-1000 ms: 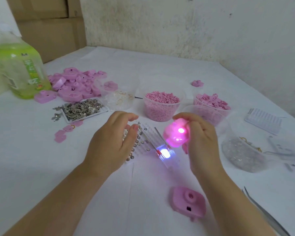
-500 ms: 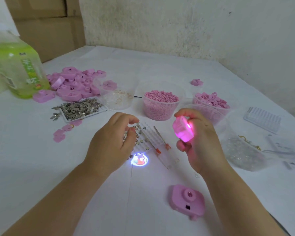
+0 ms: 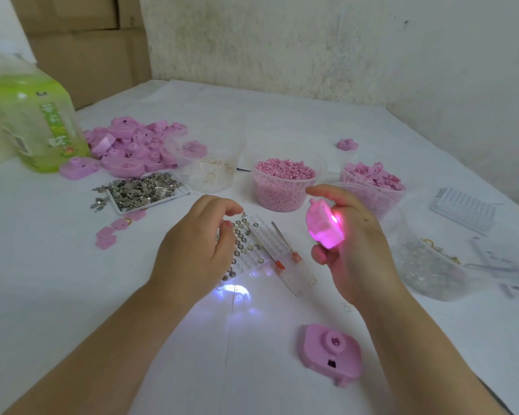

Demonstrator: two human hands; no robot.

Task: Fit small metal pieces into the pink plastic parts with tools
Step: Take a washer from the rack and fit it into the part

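My right hand (image 3: 357,250) grips a small pink plastic part (image 3: 322,227) that glows from inside and throws a light patch (image 3: 234,292) onto the table. My left hand (image 3: 198,250) hovers with curled fingers over a white grid tray (image 3: 264,235) of small round metal pieces; whether it pinches one is hidden. Two tweezers with orange marks (image 3: 270,250) lie across that tray. A finished pink part (image 3: 330,350) lies flat in front of me.
A pile of pink shells (image 3: 132,148) and a tray of metal scraps (image 3: 144,190) sit back left beside a green bottle (image 3: 33,121). Tubs of pink bits (image 3: 285,184) and pink pieces (image 3: 372,181) stand behind. A clear bowl (image 3: 426,265) is at the right.
My right hand has turned the glowing pink part, so its light patch slid from the tray down and left onto the table. My left hand stayed over the grid tray.
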